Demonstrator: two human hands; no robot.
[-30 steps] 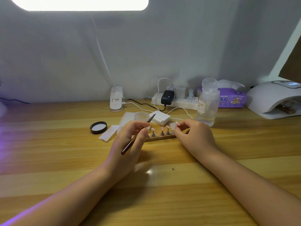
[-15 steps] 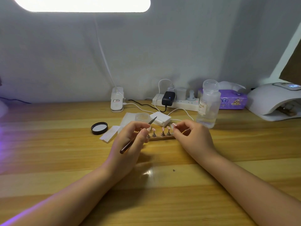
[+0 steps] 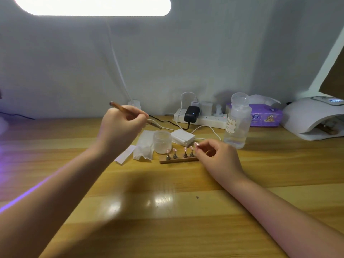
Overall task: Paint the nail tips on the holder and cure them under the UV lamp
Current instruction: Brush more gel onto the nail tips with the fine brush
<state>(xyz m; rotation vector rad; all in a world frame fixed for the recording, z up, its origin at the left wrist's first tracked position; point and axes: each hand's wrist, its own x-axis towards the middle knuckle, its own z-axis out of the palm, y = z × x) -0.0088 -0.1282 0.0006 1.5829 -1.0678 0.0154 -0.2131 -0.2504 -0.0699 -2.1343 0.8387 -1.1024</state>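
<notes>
A small wooden holder [image 3: 178,159] lies on the table with several pink nail tips [image 3: 185,149] on little metal stands. My right hand [image 3: 216,157] rests at the holder's right end, its thumb and fingers pinched on the rightmost tip stand. My left hand [image 3: 122,127] is raised to the left of and above the holder, gripping a brown-handled brush [image 3: 128,112] whose tip points right and down towards a small frosted jar [image 3: 162,141]. The white UV lamp [image 3: 312,118] stands at the far right with something wooden inside its opening.
Beside the jar lie folded white wipes [image 3: 144,146] and a stack of white pads [image 3: 182,137]. A clear liquid bottle [image 3: 237,121], a power strip [image 3: 201,118] with cables and a purple tissue pack [image 3: 264,115] line the back. A desk lamp shines overhead.
My left hand has lifted up and to the left away from the holder, turning the brush so its tip points at the jar. My right hand stays at the holder's right end.
</notes>
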